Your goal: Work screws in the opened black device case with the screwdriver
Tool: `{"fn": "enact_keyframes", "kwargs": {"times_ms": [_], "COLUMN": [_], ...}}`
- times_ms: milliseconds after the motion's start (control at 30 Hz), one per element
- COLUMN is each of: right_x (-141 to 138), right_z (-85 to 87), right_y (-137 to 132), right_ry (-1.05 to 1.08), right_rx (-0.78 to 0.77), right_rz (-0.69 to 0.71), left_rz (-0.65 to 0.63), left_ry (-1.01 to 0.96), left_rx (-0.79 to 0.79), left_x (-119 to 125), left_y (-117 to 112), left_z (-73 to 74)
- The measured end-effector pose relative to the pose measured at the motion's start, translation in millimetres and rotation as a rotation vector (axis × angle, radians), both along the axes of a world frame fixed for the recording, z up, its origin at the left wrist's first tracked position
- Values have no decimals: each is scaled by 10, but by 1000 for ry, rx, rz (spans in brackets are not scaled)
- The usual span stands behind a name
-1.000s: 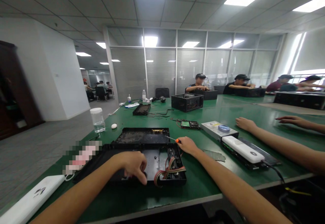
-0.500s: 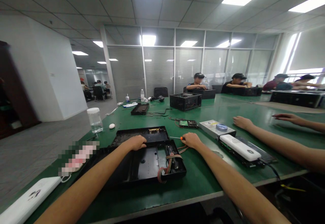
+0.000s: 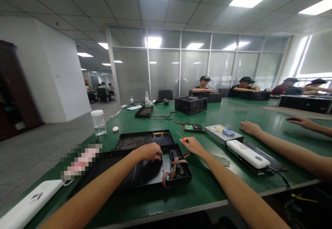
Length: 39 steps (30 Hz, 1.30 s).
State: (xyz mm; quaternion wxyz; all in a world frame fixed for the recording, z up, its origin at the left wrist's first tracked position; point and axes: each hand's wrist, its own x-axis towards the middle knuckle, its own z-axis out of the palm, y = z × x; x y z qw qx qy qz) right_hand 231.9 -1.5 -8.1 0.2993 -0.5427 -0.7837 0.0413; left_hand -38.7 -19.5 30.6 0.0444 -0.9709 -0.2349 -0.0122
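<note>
An open black device case [image 3: 145,172] lies on the green table [image 3: 202,187] in front of me, with a striped ribbon cable [image 3: 173,168] at its right end. My left hand [image 3: 150,151] rests knuckles-up on the case's far edge, fingers curled down inside it; what they touch is hidden. My right hand [image 3: 193,145] is closed on a small orange-handled screwdriver [image 3: 181,136], its tip pointing up and left, beside the case's right corner. A second black panel [image 3: 144,139] lies just behind the case.
A co-worker's two forearms [image 3: 282,146] lie on the table at right. Close by are a white device [image 3: 247,153], a silver drive [image 3: 223,134], a circuit board [image 3: 193,128], a plastic jar [image 3: 98,122], and a white pack [image 3: 31,201] at the near left. Several people work at the far side.
My left hand went from the case's near edge to its far edge, then slid right toward the ribbon cable. The screwdriver in my right hand has tilted more upright.
</note>
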Motion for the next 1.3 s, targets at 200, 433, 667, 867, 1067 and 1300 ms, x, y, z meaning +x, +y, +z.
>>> {"fn": "enact_keyframes", "kwargs": {"times_ms": [200, 433, 667, 867, 1067, 1300], "right_x": [-102, -95, -102, 7, 52, 77], "right_z": [-51, -70, -76, -35, -15, 2], "right_y": [-40, -34, -20, 43, 31, 25], "right_ry": [-5, 3, 34, 78, 57, 123], "right_rx": [-46, -46, -60, 12, 17, 9], "right_rz": [122, 175, 206, 130, 112, 102], "left_rz": [-26, -20, -80, -41, -47, -58], "left_ry": [30, 135, -33, -104, -271, -297], "left_rx": [155, 305, 280, 262, 170, 89], "left_x": [35, 127, 341, 472, 451, 446], "left_y": [-70, -116, 41, 165, 177, 160], "left_z": [-59, -63, 199, -46, -213, -206]}}
